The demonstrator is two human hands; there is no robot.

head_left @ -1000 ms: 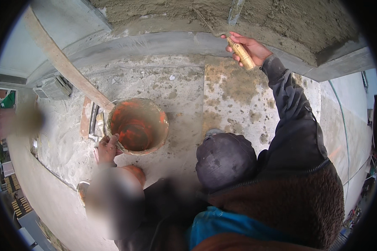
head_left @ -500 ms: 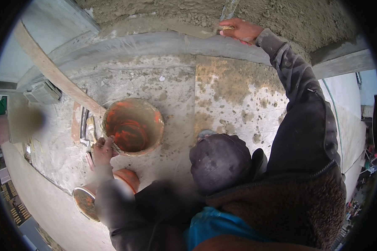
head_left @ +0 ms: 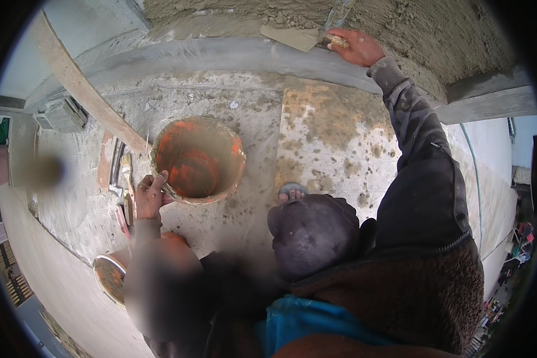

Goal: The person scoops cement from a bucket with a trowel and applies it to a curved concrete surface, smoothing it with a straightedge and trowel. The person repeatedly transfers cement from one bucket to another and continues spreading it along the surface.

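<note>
My right hand (head_left: 361, 49) is closed round the handle of a trowel (head_left: 292, 37) at the far side. Its flat, mortar-coated blade points left over the edge of the rough wet mortar (head_left: 417, 36). At the left, my left hand (head_left: 150, 196) pinches the near-left rim of a mortar-smeared orange bucket (head_left: 234, 149). That bucket is tipped so its inside shows, with grey residue on the walls and bottom. Beside my left hand lie a brush (head_left: 127, 167) with a pale handle and a tool with a red handle (head_left: 122, 219).
A long wooden board (head_left: 80, 83) slants down to the bucket. Stacked grey pieces (head_left: 62, 115) lie at the left. Another mortar-stained bucket (head_left: 110, 280) stands near my left forearm. A spattered panel (head_left: 334, 137) covers the floor ahead of my knee (head_left: 316, 235).
The trowel has shifted, and more of its blade shows now. The bucket appears slightly farther right, with my left hand still at its rim. More of my foot shows.
</note>
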